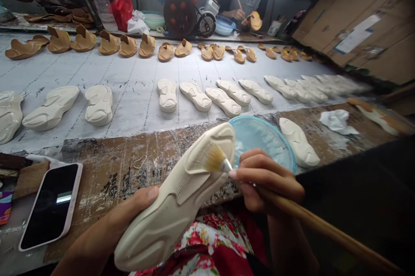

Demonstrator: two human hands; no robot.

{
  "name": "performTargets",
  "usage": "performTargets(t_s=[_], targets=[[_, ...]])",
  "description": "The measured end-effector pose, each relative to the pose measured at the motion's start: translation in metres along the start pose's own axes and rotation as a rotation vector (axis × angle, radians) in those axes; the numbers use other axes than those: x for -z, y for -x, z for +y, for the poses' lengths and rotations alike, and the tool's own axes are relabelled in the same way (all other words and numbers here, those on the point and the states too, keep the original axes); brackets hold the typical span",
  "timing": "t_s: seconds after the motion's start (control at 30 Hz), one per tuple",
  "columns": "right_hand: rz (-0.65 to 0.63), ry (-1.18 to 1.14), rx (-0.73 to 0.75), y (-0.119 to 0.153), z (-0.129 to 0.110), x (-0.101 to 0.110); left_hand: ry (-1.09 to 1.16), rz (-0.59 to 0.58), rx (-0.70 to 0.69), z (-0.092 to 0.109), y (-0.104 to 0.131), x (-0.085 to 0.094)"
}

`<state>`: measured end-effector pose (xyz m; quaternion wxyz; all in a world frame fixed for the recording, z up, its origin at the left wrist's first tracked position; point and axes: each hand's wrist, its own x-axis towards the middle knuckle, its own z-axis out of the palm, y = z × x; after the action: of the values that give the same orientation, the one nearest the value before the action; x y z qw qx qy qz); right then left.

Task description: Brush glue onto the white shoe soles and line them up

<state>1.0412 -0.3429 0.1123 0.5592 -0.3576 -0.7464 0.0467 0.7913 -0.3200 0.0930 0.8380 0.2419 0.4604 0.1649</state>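
A cream shoe sole (181, 194) is tilted in front of me, its ridged face toward the camera. My left hand (129, 211) holds it by the side, thumb along the near edge. Between the fingers of my right hand (266, 179) is a long wooden brush (311, 220), whose pale bristles touch the upper part of the sole. Behind that hand sits a round blue bowl (262, 138), with whitish stuff inside that I cannot make out clearly. Another cream sole (298, 142) lies just right of the bowl.
A row of cream soles (167, 94) and a row of tan uppers (108, 42) run along the white-covered belt. A phone (52, 207) lies at left, a crumpled white cloth (337, 121) at right. Behind are a machine (180, 12), cardboard boxes (356, 30) and another person's hand (237, 14).
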Motion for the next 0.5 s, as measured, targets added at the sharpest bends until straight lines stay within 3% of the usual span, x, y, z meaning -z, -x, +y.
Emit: performTargets(t_s=[0.17, 0.3, 0.4, 0.5], targets=[[0.017, -0.014, -0.081, 0.013, -0.001, -0.005, 0.225, -0.074, 0.063, 0.001, -0.003, -0.008], [0.113, 0.006, 0.0, 0.026, -0.01, -0.036, 0.195, -0.008, -0.119, -0.007, -0.016, -0.019], [0.035, -0.039, 0.023, 0.031, -0.022, -0.052, 0.199, 0.049, -0.253, -0.009, -0.023, -0.029], [-0.116, -0.143, 0.029, 0.033, -0.029, -0.049, 0.295, 0.14, -0.237, -0.005, -0.032, -0.038]])
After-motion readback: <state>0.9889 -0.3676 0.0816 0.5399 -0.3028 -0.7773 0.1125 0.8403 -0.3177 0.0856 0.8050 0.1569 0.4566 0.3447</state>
